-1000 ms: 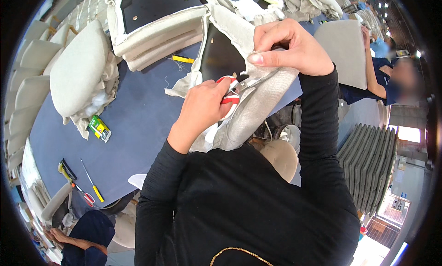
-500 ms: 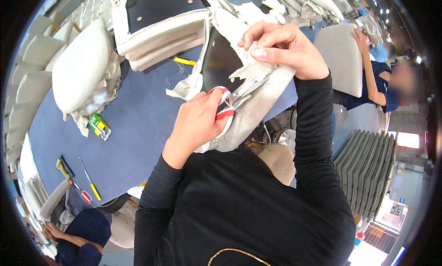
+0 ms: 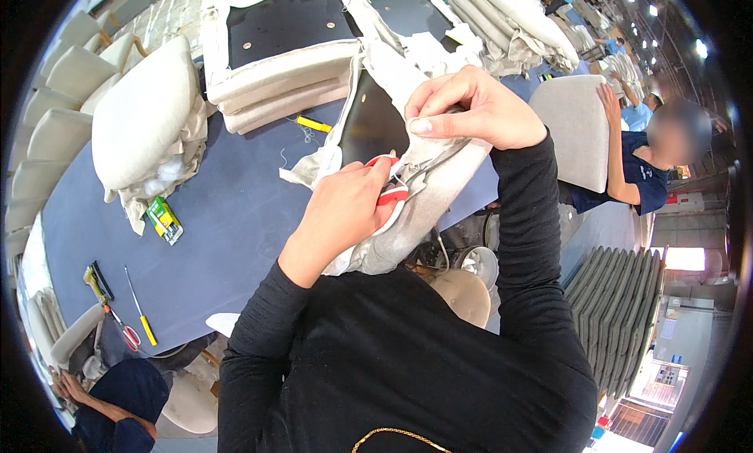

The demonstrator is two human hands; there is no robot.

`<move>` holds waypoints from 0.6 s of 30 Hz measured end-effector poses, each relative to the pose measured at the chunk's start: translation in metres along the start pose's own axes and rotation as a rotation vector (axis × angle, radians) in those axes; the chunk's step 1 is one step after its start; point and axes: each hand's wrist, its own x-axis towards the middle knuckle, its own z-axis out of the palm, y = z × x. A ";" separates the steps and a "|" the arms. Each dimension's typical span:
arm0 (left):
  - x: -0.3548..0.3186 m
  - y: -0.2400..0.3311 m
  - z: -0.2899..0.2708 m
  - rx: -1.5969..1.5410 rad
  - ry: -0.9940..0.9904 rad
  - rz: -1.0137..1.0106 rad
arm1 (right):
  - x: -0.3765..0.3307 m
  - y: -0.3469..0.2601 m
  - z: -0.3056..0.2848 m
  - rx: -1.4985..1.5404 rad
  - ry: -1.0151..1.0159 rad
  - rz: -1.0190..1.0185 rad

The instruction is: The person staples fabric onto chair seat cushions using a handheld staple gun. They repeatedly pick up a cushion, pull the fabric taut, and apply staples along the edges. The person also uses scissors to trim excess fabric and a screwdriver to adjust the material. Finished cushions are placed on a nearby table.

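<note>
Head view, padded panel: the cloth-covered panel (image 3: 451, 188) lies at the table's near edge, its dark board (image 3: 372, 122) facing up, between the person's hands and body.
Left hand: the left hand (image 3: 339, 208) has its fingers curled around the red-and-white handles of the scissors (image 3: 394, 194); how far the blades part cannot be told.
Right hand: the right hand (image 3: 476, 114) pinches the loose cloth (image 3: 420, 149) between thumb and fingers, just beyond the blades.
Progress: trimming appears partly done; a ragged flap stands free by the blades, while surplus cloth at the board's left corner seems left to deal with.
Surroundings: a yellow knife (image 3: 314, 123) and a stack of pads (image 3: 286, 84) lie beyond on the blue table (image 3: 227, 218).
</note>
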 end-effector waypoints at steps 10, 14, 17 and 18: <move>0.004 -0.004 -0.002 0.009 -0.169 -0.064 | 0.009 -0.001 -0.004 -0.052 -0.045 0.035; 0.006 -0.009 -0.004 0.015 -0.190 -0.043 | 0.008 0.001 -0.002 -0.043 -0.014 0.029; 0.006 -0.010 0.000 -0.018 -0.117 0.009 | 0.009 0.001 -0.002 -0.054 -0.012 0.029; 0.008 -0.010 -0.002 -0.021 -0.116 0.012 | 0.009 0.001 -0.002 -0.060 -0.012 0.029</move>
